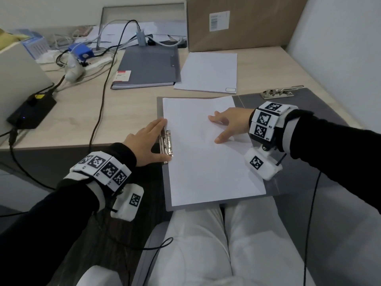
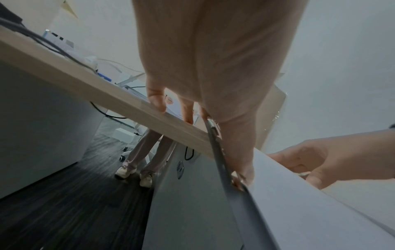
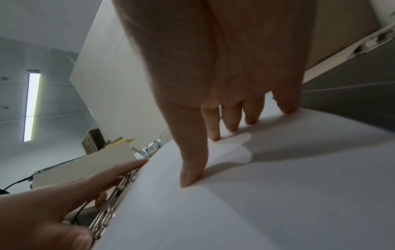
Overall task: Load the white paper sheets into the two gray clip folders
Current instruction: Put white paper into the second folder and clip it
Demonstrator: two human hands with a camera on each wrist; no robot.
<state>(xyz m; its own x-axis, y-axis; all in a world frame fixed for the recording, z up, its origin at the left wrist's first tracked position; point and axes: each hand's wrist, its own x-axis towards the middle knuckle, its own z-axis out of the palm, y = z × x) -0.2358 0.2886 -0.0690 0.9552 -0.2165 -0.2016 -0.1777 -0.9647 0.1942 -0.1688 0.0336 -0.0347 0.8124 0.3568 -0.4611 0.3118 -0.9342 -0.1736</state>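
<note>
An open gray clip folder (image 1: 247,101) lies across my lap and the desk's front edge. A stack of white paper sheets (image 1: 206,172) lies on its left half. My left hand (image 1: 148,139) rests with straight fingers along the metal clip (image 1: 167,145) at the folder's left edge, thumb at the clip's near end. My right hand (image 1: 226,122) presses spread fingertips (image 3: 213,135) down on the paper (image 3: 256,203). A second metal clip (image 1: 280,92) sits at the folder's far right. A closed gray folder (image 1: 148,65) and more white sheets (image 1: 208,73) lie farther back.
A large cardboard box (image 1: 243,21) stands at the back right. Cables, a blue device (image 1: 81,51) and a black power adapter (image 1: 31,108) crowd the left of the desk. Another person's legs (image 2: 145,152) show under the desk.
</note>
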